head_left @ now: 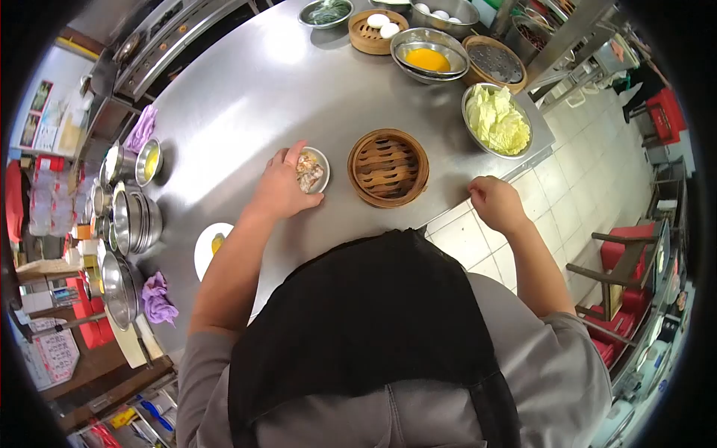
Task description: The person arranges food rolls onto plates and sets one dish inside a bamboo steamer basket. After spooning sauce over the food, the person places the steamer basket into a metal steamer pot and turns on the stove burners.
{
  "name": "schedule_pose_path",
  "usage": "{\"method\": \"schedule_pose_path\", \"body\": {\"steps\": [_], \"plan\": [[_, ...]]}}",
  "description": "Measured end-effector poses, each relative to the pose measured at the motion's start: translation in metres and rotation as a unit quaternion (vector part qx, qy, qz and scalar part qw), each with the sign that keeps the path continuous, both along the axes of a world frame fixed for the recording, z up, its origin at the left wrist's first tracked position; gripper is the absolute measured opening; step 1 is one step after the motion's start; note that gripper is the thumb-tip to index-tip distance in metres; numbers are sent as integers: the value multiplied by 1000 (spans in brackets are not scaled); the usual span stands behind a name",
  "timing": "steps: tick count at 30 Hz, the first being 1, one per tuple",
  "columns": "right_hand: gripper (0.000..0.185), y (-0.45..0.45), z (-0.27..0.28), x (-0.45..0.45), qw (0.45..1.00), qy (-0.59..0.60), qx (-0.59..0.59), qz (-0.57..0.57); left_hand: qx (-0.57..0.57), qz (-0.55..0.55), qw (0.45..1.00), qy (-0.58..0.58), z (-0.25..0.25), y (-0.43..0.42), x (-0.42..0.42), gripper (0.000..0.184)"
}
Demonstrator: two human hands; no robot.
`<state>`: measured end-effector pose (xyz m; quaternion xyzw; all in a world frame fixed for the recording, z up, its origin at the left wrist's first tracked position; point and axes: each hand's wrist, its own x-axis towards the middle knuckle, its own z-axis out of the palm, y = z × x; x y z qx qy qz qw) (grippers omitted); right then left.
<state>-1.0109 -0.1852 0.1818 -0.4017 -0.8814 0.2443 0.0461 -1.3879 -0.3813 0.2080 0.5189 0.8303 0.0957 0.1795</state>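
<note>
Nearest to us is our black apron (pixel 366 321), at the edge of the steel table (pixel 246 89). By our left forearm is a white plate (pixel 204 257) with some yellow food (pixel 217 244), partly hidden by the arm.

Farther in, our left hand (pixel 280 183) is partly open, thumb and fingers spread around the left side of a small white bowl (pixel 326 169). The fingers reach its rim; we cannot tell how firmly they press. The bowl sits upright on the table and contains pale and brownish pieces (pixel 308 172). Just to its right, apart from it, is a round bamboo steamer (pixel 388 168) with its slats bare.

Our right hand (pixel 495 203) is loosely curled into a near fist by the table's right edge, with nothing visible in it. Beyond it, a metal bowl (pixel 465 122) is heaped with pale green cabbage leaves (pixel 498 119).

Farther off are a metal bowl of yellow liquid (pixel 428 60), a bamboo steamer with a dark perforated base (pixel 494 63) and a small steamer (pixel 364 41) holding white eggs (pixel 389 30). Along the far side are a bowl of eggs (pixel 441 15) and a bowl of dark green contents (pixel 327 11).
</note>
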Motion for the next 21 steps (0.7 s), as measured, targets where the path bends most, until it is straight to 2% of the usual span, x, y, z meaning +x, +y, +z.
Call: {"method": "schedule_pose_path", "body": {"steps": [5, 7, 8, 12, 18, 21], "plan": [[19, 3, -11, 26, 997, -69, 13, -41, 36, 44, 998, -33, 14, 11, 6, 105], [22, 6, -15, 36, 990, -133, 5, -55, 57, -5, 997, -51, 34, 23, 19, 103], [27, 7, -19, 40, 990, -127, 2, -57, 67, -26, 996, -61, 43, 29, 28, 103], [24, 4, -26, 38, 996, -61, 25, -60, 74, -138, 987, -44, 57, 58, 69, 98], [19, -1, -17, 35, 997, -59, 6, -57, 23, -204, 979, 1, 39, 83, 92, 101], [18, -1, -24, 45, 997, -43, 7, -67, 62, -219, 974, 3, 23, 84, 87, 105]]}}
